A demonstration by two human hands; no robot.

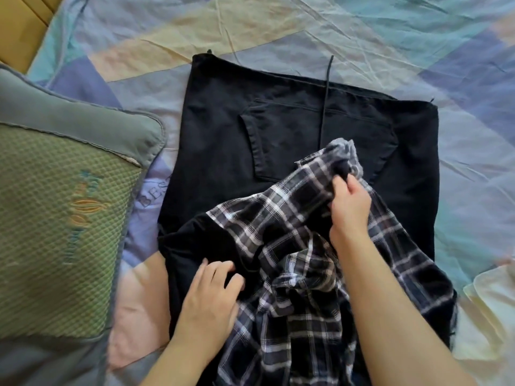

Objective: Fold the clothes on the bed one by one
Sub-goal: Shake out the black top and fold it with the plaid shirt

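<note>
The bed fills the view under a crumpled pastel patchwork sheet, a green quilted pillow lying at the left. Across the middle lies a black hoodie, spread mostly flat with its front pocket up and a drawstring trailing over it; it looks thick and fairly weighty, the sort that stays where it is put. On its near half sits a bunched plaid shirt, dark with white checks, clearly thin, soft and floppy, likely to sag wherever it is not supported. The right hand has its fingers curled round a gathered wad of the plaid shirt at its far end, lifting that part a little. The left hand rests on dark cloth at the near left, fingers bent and seemingly pinching a fold of it, though whether that fold belongs to the shirt or the hoodie I cannot tell. Best hold, I reckon: find the collar or shoulder seams and shake the shirt out, since a grip on the bunched middle only drags the tangle along.
</note>
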